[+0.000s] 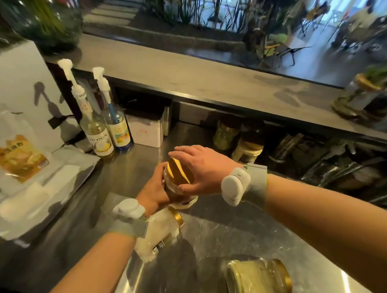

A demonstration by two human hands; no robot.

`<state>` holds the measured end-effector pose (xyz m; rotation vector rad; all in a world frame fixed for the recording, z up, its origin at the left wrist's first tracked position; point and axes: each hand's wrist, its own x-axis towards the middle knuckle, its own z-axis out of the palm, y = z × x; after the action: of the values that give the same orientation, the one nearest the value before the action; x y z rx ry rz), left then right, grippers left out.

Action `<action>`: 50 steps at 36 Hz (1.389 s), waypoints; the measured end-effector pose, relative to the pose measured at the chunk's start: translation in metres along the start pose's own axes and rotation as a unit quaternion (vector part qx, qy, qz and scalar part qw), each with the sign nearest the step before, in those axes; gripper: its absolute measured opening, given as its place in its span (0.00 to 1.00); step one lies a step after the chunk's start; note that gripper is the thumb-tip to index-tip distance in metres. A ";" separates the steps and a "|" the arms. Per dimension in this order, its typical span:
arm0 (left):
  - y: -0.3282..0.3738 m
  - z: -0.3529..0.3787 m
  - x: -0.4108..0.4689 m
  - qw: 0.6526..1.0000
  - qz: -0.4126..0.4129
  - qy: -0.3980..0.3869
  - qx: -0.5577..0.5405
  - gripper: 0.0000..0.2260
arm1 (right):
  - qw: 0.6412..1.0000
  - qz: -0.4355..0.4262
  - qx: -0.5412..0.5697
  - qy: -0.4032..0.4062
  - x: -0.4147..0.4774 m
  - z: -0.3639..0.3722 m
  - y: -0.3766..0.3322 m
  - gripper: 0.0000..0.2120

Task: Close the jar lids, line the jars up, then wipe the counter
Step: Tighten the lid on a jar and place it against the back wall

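Standing on the steel counter (216, 231), a clear glass jar (182, 193) is gripped by the left hand (154, 190). Its gold lid (180, 172) is grasped by the right hand (203, 168). "MONIN" is read on a clear syrup bottle (99, 139).

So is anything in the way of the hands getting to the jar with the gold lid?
No. Both hands are already on it: the left hand grips the jar and the right hand covers its gold lid. Nothing sits between them.

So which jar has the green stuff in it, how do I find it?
Look at the shiny steel counter, at the edge nearest you. The green powder jar sits there alone, below the right forearm. The jar with white contents is by the left wrist; the third is in both hands.
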<state>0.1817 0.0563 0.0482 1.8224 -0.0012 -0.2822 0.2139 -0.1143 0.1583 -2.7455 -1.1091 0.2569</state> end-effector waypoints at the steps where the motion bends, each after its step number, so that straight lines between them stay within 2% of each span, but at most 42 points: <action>1: 0.001 0.001 -0.005 1.000 0.005 -0.004 -0.005 0.45 | 1.000 0.003 -0.008 0.004 -0.003 -0.002 -0.003 0.42; 4: 0.003 0.001 -0.016 1.000 0.016 -0.014 -0.015 0.42 | 1.000 0.020 -0.020 0.011 -0.011 -0.006 -0.013 0.41; 11: 0.008 0.004 -0.038 0.999 0.015 -0.035 -0.018 0.43 | 0.990 0.096 -0.082 0.057 -0.028 -0.007 -0.038 0.35; 16: 0.014 0.009 -0.047 0.999 0.010 -0.045 -0.008 0.43 | 0.984 0.143 -0.089 0.052 -0.036 -0.008 -0.046 0.38; 20: 0.020 0.015 -0.048 0.999 0.013 -0.050 -0.018 0.42 | 0.992 0.097 -0.055 0.055 -0.046 -0.014 -0.039 0.42; 23: 0.024 0.017 -0.046 0.998 0.020 -0.055 -0.015 0.42 | 0.998 0.049 -0.037 0.028 -0.051 -0.016 -0.033 0.43; 27: 0.030 0.030 -0.038 0.999 0.010 -0.041 -0.009 0.42 | 0.998 0.023 -0.059 0.009 -0.056 -0.021 -0.016 0.42; 33: 0.034 0.059 -0.023 1.000 -0.001 -0.021 0.022 0.38 | 0.990 0.099 -0.100 0.032 -0.061 -0.019 0.010 0.37; 37: 0.036 0.075 -0.018 0.999 -0.021 -0.016 0.023 0.39 | 0.985 0.132 -0.108 0.018 -0.066 -0.016 0.021 0.40; 42: 0.038 0.087 -0.020 0.999 -0.024 0.008 0.020 0.36 | 0.998 0.052 -0.035 -0.002 -0.075 -0.029 0.036 0.45; 46: 0.035 0.091 -0.021 0.999 -0.034 0.021 0.027 0.36 | 0.999 -0.015 -0.036 -0.031 -0.080 -0.034 0.047 0.42; 50: 0.038 0.097 -0.019 0.999 -0.030 0.020 0.041 0.35 | 0.997 -0.013 -0.067 -0.025 -0.083 -0.031 0.056 0.38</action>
<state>0.1500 -0.0432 0.0647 1.9110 0.0713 -0.2929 0.1992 -0.2146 0.1839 -2.8542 -1.2152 0.2586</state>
